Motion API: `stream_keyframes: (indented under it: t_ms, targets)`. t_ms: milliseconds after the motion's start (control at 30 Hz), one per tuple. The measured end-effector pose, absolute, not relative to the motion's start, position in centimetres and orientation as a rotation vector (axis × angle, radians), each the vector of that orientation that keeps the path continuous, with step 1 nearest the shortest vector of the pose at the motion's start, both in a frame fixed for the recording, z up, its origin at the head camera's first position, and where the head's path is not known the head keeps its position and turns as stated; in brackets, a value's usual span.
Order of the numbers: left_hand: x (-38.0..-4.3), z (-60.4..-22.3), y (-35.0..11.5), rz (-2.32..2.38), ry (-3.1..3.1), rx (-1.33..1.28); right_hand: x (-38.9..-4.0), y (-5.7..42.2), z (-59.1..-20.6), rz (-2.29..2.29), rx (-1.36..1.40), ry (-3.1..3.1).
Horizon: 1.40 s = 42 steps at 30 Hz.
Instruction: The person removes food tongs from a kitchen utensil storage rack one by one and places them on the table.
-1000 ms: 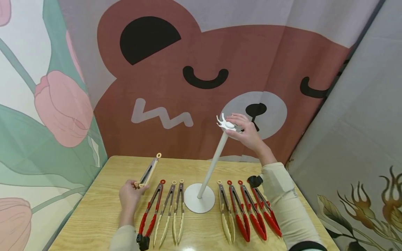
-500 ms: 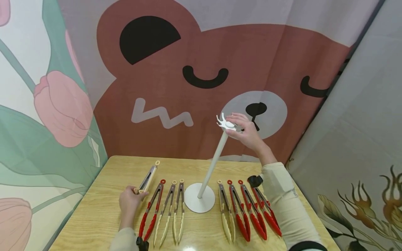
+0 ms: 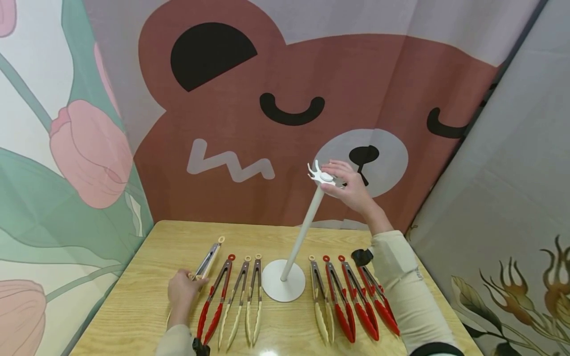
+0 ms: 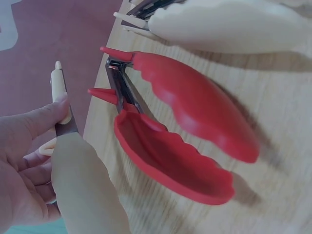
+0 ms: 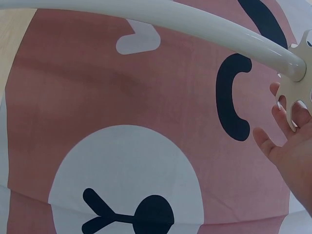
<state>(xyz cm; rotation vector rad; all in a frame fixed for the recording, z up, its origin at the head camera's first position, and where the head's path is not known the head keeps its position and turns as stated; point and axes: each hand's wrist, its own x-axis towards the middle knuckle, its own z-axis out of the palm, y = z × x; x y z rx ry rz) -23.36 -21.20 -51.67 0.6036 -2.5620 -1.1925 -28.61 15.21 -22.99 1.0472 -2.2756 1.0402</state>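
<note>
My left hand (image 3: 182, 292) grips a pair of cream-tipped tongs (image 3: 207, 261) at the left of the row, its ring end pointing away from me. In the left wrist view the thumb presses on a cream grip just above the scalloped head (image 4: 85, 183) of these tongs. Right beside them lie red-tipped tongs (image 3: 215, 299), their arms spread. Up at the top of a white utensil stand (image 3: 303, 232), my right hand (image 3: 349, 188) holds the hooked head (image 3: 321, 175), fingers curved around it. The right wrist view shows the fingers behind the hook plate (image 5: 295, 90).
Two cream-tipped tongs (image 3: 253, 301) lie left of the stand's round base (image 3: 283, 291). To its right are cream-tipped tongs (image 3: 321, 301) and several red-tipped ones (image 3: 360, 301). The wooden table (image 3: 133, 296) ends at a bear-print curtain (image 3: 222, 198).
My left hand has lowered the cream-tipped tongs and drawn them slightly nearer to me, beside the red pair. The right hand and the stand have stayed in place.
</note>
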Motion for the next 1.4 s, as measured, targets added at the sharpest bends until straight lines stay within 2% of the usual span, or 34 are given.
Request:
stream_keyframes:
  t_ms: [1400]
  targets:
    - [-22.5, -54.0, -21.2, -1.123, -2.678, 0.666, -28.4, 15.2, -22.9, 1.051, 1.024, -2.304]
